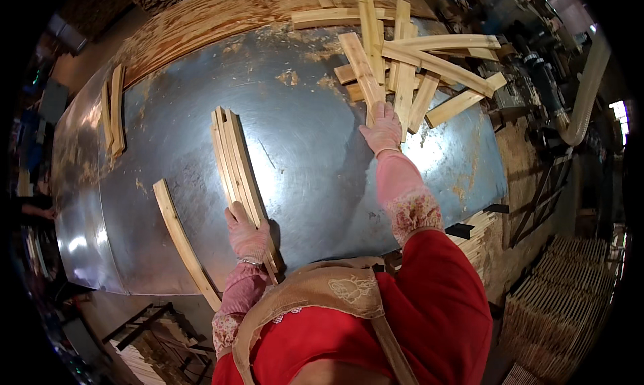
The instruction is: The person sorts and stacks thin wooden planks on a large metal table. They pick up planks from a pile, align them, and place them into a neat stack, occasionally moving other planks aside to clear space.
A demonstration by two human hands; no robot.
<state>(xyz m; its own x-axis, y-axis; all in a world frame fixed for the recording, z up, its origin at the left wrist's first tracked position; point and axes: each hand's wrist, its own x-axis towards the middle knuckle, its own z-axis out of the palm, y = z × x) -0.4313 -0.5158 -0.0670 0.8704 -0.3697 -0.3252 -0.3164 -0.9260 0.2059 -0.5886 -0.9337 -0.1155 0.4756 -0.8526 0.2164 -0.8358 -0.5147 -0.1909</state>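
Both my hands wear pale pink gloves. My left hand [247, 236] is closed round the near part of a bundle of long wooden slats [235, 160], which lie side by side on the metal tabletop [315, 177]. To the left of that bundle lies a single, separate slat [180, 234]. Reaching farther out, my right hand [384, 127] grips the near end of a wooden slat [361, 66] on the front left of a loose pile of slats [433, 60]. The fingers partly cover that end, and its underside is hidden.
Two slats [115, 113] lie near the table's far left edge. A plywood board [194, 33] runs along the back. Stacked wood strips [560, 304] stand on the floor at right, and a curved pipe [587, 93] rises beyond. Another person's hand [45, 212] shows at far left.
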